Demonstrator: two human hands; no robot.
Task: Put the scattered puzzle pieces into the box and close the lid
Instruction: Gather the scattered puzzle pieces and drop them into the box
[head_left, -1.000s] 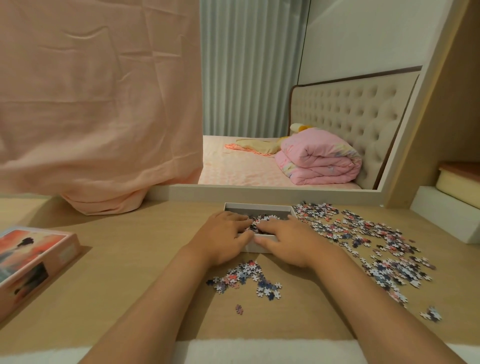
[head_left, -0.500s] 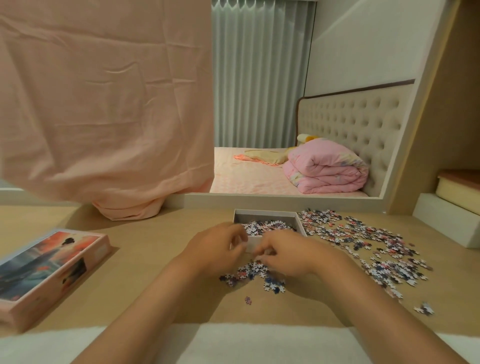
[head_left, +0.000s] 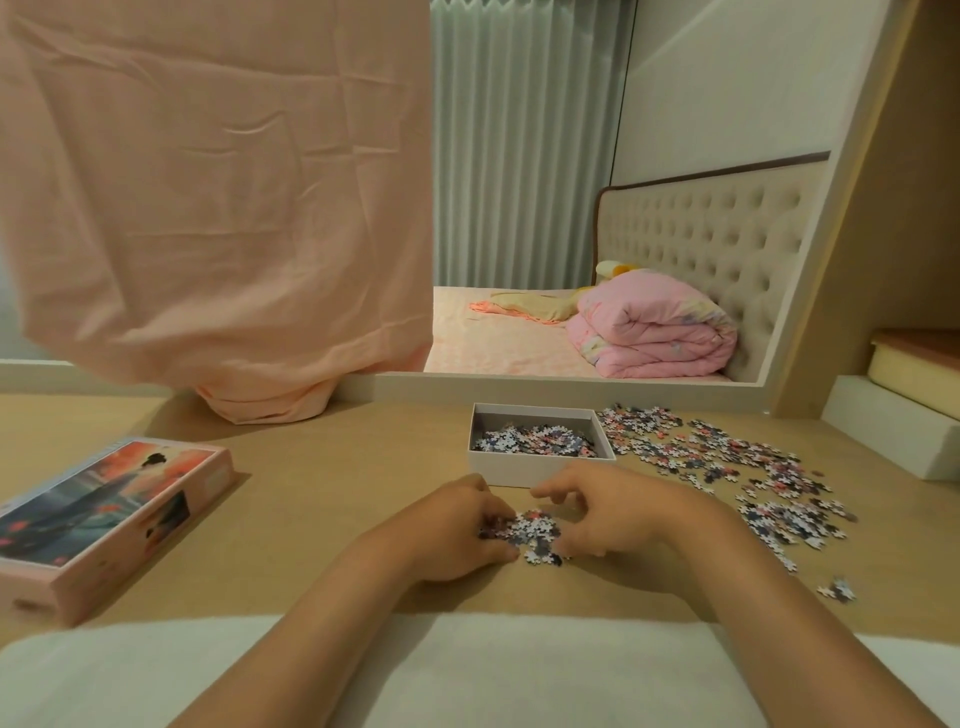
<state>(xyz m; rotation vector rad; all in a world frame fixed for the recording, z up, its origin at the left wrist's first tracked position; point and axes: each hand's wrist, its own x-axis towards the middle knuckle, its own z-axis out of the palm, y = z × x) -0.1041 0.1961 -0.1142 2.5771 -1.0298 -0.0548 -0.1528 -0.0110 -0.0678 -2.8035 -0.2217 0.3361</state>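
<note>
While our left hand (head_left: 457, 530) and right hand (head_left: 608, 514) curl half-closed round the heap (head_left: 535, 532) just in front of the box (head_left: 540, 470), we should squeeze it together, scoop underneath and lift level; more pieces (head_left: 727, 467) lie right of the box.

Upper left: creased peach cloth (head_left: 208, 208) hanging. Top centre: pleated grey-green curtain (head_left: 524, 145). Right of centre: tufted beige headboard (head_left: 701, 244), bed (head_left: 493, 343), folded pink quilt (head_left: 654, 338). Upper right: plain pale wall (head_left: 727, 78).
</note>
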